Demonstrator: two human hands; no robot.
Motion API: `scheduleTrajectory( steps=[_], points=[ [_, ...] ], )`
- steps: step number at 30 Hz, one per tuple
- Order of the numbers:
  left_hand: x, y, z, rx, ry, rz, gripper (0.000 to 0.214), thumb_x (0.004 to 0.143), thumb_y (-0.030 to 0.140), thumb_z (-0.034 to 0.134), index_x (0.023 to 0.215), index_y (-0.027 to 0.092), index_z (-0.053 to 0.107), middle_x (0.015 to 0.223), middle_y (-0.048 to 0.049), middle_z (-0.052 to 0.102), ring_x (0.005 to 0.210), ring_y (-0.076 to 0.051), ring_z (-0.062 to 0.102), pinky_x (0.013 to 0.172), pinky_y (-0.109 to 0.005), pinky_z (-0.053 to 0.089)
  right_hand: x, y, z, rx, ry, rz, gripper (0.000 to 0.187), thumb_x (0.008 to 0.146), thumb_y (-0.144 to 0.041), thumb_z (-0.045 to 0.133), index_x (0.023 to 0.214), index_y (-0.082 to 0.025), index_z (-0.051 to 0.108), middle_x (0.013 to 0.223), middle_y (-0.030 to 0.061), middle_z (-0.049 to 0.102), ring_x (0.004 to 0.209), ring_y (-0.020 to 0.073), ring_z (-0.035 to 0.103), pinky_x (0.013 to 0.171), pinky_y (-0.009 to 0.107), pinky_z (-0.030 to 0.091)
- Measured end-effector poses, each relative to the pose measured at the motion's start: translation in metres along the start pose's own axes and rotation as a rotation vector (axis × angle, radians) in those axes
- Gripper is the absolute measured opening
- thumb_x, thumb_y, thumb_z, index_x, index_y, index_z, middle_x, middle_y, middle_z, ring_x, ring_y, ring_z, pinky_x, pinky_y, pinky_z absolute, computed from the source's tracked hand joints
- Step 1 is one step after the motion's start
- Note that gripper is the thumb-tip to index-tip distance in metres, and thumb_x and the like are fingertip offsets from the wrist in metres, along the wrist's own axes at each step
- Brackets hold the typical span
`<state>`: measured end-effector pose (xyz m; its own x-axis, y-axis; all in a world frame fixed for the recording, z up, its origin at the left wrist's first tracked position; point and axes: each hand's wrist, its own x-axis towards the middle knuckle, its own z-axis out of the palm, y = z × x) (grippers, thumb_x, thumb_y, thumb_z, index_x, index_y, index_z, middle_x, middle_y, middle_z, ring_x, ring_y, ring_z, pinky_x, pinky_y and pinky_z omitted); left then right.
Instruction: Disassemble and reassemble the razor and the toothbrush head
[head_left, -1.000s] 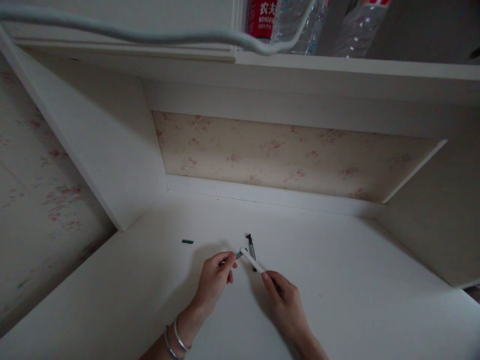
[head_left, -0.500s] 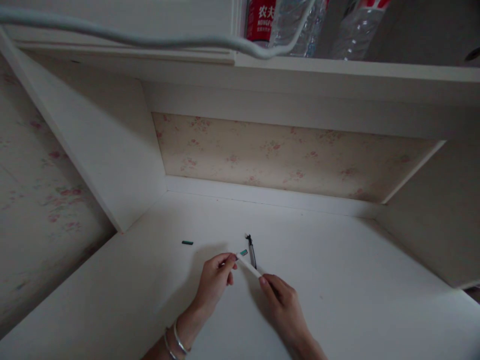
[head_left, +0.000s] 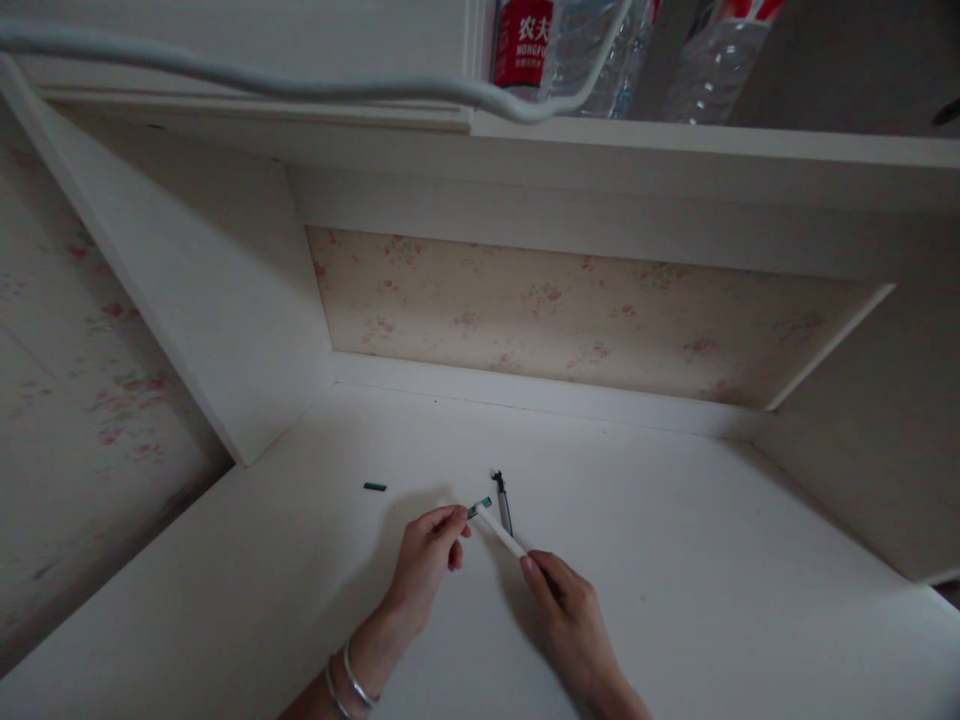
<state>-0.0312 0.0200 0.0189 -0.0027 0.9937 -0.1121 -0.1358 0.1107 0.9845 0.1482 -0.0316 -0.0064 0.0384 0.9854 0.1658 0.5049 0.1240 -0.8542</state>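
My right hand (head_left: 564, 605) grips a thin white pen barrel (head_left: 501, 532) that slants up to the left above the white desk (head_left: 697, 580). My left hand (head_left: 427, 560), with two silver bangles on its wrist, pinches a small green piece (head_left: 480, 507) at the barrel's upper tip. Just behind the barrel a thin dark pen part (head_left: 502, 497) lies on the desk. Another small green piece (head_left: 375, 487) lies apart on the desk to the left.
White side panels and a floral back panel (head_left: 570, 315) enclose the desk. A shelf above carries clear water bottles (head_left: 592, 50), one with a red label. A grey cable (head_left: 247, 80) hangs across the top. Floral wallpaper runs along the left.
The barrel and my right hand have shifted slightly left and down. The green piece in my left fingers now meets the barrel's tip.
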Motion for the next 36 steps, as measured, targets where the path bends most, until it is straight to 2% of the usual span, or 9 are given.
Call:
scheduleTrajectory(
  steps=[3, 7, 13, 19, 25, 30, 36],
  points=[
    [0.0001, -0.0015, -0.0001, 0.038, -0.005, 0.022, 0.034, 0.078, 0.046, 0.058, 0.07, 0.013, 0.062, 0.062, 0.0017, 0.055, 0.042, -0.005, 0.041, 0.041, -0.019, 0.028, -0.0003, 0.0003, 0.0016, -0.001, -0.006, 0.0, 0.035, 0.092, -0.045, 0.043, 0.087, -0.018, 0.065, 0.078, 0.0049, 0.066, 0.069, 0.0174, 0.059, 0.061, 0.023, 0.041],
    [-0.0011, -0.0033, 0.0012, 0.125, -0.024, 0.061, 0.035, 0.079, 0.046, 0.057, 0.066, 0.014, 0.06, 0.05, 0.004, 0.048, 0.041, -0.007, 0.041, 0.041, -0.019, 0.028, -0.0001, 0.0012, 0.0058, 0.0, -0.018, -0.026, 0.035, 0.092, -0.043, 0.042, 0.087, -0.018, 0.065, 0.076, 0.0039, 0.065, 0.067, 0.0163, 0.058, 0.062, 0.023, 0.041],
    [-0.0002, -0.0021, 0.0006, 0.025, 0.013, 0.047, 0.033, 0.078, 0.045, 0.058, 0.068, 0.014, 0.061, 0.064, 0.0016, 0.054, 0.043, -0.006, 0.042, 0.041, -0.019, 0.028, -0.002, 0.0024, 0.0071, -0.014, -0.042, -0.024, 0.034, 0.093, -0.043, 0.041, 0.086, -0.019, 0.064, 0.075, 0.0033, 0.065, 0.066, 0.016, 0.058, 0.06, 0.022, 0.04],
    [-0.0031, -0.0031, 0.0028, 0.106, -0.019, 0.064, 0.034, 0.079, 0.046, 0.057, 0.066, 0.014, 0.06, 0.051, 0.0035, 0.048, 0.042, -0.007, 0.04, 0.041, -0.019, 0.028, -0.0011, 0.0019, 0.0084, -0.045, -0.015, -0.056, 0.034, 0.093, -0.043, 0.041, 0.087, -0.019, 0.064, 0.074, 0.0028, 0.064, 0.065, 0.0152, 0.057, 0.06, 0.022, 0.04],
    [-0.0017, -0.0013, 0.0008, 0.047, 0.042, 0.041, 0.034, 0.077, 0.047, 0.059, 0.069, 0.014, 0.062, 0.061, 0.0013, 0.054, 0.044, -0.007, 0.042, 0.042, -0.019, 0.029, -0.0001, 0.0003, 0.0082, -0.05, -0.007, -0.06, 0.034, 0.093, -0.042, 0.041, 0.086, -0.019, 0.064, 0.074, 0.0036, 0.065, 0.065, 0.0152, 0.058, 0.059, 0.021, 0.042],
    [-0.0031, -0.0025, 0.0029, 0.131, -0.013, 0.052, 0.037, 0.076, 0.05, 0.058, 0.064, 0.015, 0.061, 0.048, 0.0035, 0.048, 0.042, -0.008, 0.041, 0.041, -0.02, 0.027, 0.0002, 0.0002, 0.0088, -0.073, 0.011, -0.094, 0.035, 0.093, -0.042, 0.041, 0.085, -0.018, 0.065, 0.073, 0.0044, 0.066, 0.063, 0.0155, 0.059, 0.059, 0.022, 0.043],
    [-0.0007, -0.0013, -0.0015, 0.079, 0.051, 0.057, 0.038, 0.075, 0.051, 0.058, 0.069, 0.015, 0.063, 0.062, 0.0006, 0.056, 0.044, -0.008, 0.043, 0.042, -0.021, 0.03, 0.0011, 0.0003, 0.0086, -0.057, 0.014, -0.074, 0.038, 0.093, -0.045, 0.039, 0.086, -0.018, 0.065, 0.074, 0.0052, 0.066, 0.063, 0.0161, 0.059, 0.058, 0.022, 0.043]
  ],
)
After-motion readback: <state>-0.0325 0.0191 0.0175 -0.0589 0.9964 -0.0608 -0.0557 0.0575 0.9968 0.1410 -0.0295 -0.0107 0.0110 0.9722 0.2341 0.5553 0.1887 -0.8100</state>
